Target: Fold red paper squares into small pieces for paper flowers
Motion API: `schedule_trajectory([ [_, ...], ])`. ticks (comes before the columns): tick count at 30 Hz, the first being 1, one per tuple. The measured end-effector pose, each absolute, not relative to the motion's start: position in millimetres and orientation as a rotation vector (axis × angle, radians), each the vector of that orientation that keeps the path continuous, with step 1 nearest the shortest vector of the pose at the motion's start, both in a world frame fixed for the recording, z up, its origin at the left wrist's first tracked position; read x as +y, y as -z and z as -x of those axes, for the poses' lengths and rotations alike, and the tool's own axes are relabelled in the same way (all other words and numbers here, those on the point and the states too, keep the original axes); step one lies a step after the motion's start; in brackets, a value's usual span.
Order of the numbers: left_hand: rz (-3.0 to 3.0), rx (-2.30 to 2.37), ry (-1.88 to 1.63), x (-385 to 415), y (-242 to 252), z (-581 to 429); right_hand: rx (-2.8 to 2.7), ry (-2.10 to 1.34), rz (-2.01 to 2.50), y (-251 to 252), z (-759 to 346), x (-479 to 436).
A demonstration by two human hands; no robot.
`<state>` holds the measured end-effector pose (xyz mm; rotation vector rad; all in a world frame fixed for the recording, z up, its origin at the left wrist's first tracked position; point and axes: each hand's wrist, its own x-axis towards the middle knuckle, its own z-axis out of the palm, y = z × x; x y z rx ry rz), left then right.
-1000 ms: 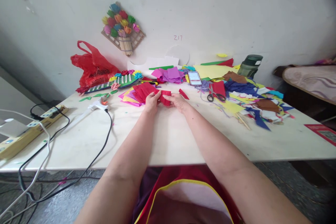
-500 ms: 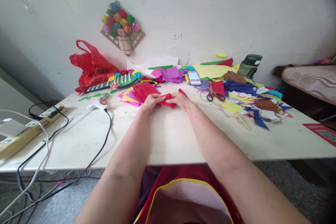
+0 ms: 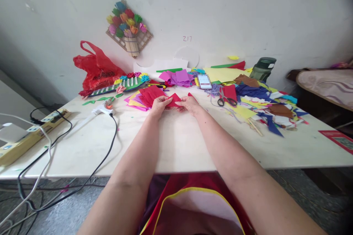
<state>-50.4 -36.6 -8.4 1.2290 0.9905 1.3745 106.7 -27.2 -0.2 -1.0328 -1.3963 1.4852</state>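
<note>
Head view: hands (image 3: pixel 159 105) over white table (image 3: pixel 187 143), pale wall (image 3: pixel 248 14).

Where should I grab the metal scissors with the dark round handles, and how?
Best by the two dark, rounded handle loops of the metal scissors, coming from the near side of the white table. The loops lie nearest you, spread apart, while the grey blades point away toward the pale wall, so that side looks safest.
</note>
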Motion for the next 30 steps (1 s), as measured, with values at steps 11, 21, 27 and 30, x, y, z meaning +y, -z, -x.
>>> schedule_trajectory([
  [11, -1.281, 0.945, -1.204, -39, 7, 60, -1.417, -1.506, 0.998, 2, -110, -24],
  [21, -1.225, 0.843, -1.166, -42, 3, 61, -1.403, -1.522, 0.962, -2, -110, -28],
  [27, -1.187, 0.788, -1.177, -38, 7, 63, -1.398, -1.522, 0.902, -2, -110, -29],
  [30, -1.166, 0.763, -1.188, -38, 6, 63, -1.398, -1.518, 0.901, -2, -110, -28],
])
